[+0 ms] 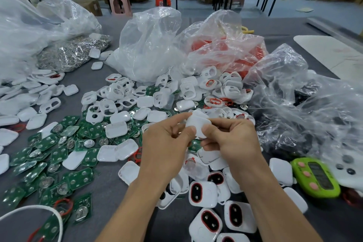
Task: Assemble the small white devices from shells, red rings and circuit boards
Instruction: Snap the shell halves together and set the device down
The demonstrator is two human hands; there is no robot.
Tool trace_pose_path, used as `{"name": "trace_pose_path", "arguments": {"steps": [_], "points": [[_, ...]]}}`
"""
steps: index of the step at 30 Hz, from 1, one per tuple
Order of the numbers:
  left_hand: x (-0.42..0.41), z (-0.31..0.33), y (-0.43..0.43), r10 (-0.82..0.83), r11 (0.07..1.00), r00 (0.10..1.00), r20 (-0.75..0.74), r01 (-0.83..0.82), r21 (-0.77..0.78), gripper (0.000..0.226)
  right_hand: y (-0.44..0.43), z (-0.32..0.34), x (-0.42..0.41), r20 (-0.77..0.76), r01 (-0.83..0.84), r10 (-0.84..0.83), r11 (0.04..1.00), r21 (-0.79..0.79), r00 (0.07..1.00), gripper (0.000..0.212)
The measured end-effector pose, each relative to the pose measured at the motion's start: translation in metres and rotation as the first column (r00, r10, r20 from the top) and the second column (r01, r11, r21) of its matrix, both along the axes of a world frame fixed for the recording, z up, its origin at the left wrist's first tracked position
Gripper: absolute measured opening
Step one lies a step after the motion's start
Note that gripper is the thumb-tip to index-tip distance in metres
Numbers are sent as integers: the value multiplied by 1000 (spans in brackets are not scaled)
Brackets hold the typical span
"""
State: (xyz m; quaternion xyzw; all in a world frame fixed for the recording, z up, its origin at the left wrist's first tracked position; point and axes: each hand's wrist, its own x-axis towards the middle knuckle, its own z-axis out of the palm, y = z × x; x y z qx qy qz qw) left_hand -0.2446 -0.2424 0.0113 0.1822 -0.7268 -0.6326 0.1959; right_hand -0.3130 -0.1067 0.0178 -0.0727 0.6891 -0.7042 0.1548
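Note:
Above the middle of the table, my left hand (pixel 167 139) and my right hand (pixel 231 139) both grip one small white device shell (pixel 198 124), thumbs pressed on its near face. Green circuit boards (pixel 49 163) with coin cells lie scattered at the left. Loose white shells (pixel 117 100) with oval openings are heaped behind my hands. Assembled white devices with red rings (pixel 203 193) lie near my forearms at the bottom right. A clear bag holds red rings (pixel 231 53) at the back.
Big clear plastic bags (pixel 149 45) stand behind the heap, one at the right with dark parts (pixel 306 116). A pile of shiny metal clips (pixel 72 53) sits back left. A green timer (pixel 316 177) lies at the right. A white cord (pixel 39 210) curves at the bottom left.

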Motion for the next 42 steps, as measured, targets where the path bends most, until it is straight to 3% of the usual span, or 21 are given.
{"name": "trace_pose_path", "arguments": {"steps": [3, 7, 11, 20, 25, 35, 37, 40, 42], "points": [[2, 1, -1, -108, 985, 992, 64, 116, -131, 35, 2, 1, -2, 70, -32, 36, 998, -52, 997, 5], [4, 4, -3, -104, 994, 994, 27, 103, 43, 35, 6, 4, -1, 54, -177, 179, 983, -40, 982, 9], [4, 4, -6, -49, 994, 999, 17, 47, 96, 41, 8, 6, 1, 7, -290, 290, 956, -34, 957, 27], [2, 1, -2, -6, 993, 997, -71, 14, 120, 48, 5, 4, 2, 69, -242, 243, 970, -19, 968, 17], [0, 5, -5, -111, 974, 988, -108, 130, 187, 33, 5, 8, -1, 147, -229, 240, 969, -90, 959, 25], [1, 6, -1, 14, 993, 983, -185, 8, 117, 30, 1, 5, 7, 30, -290, 296, 947, -137, 955, 19], [2, 9, 0, -12, 992, 978, -209, 38, 119, 26, -2, 5, 7, 56, -294, 311, 934, -201, 949, 18], [5, 11, -3, -165, 965, 957, -237, 206, 162, 43, -4, 7, 4, 221, -204, 301, 904, -375, 928, 17], [4, 12, -5, -195, 959, 952, -235, 235, 156, 45, -2, 7, 4, 268, -211, 352, 872, -441, 897, 18]]}}
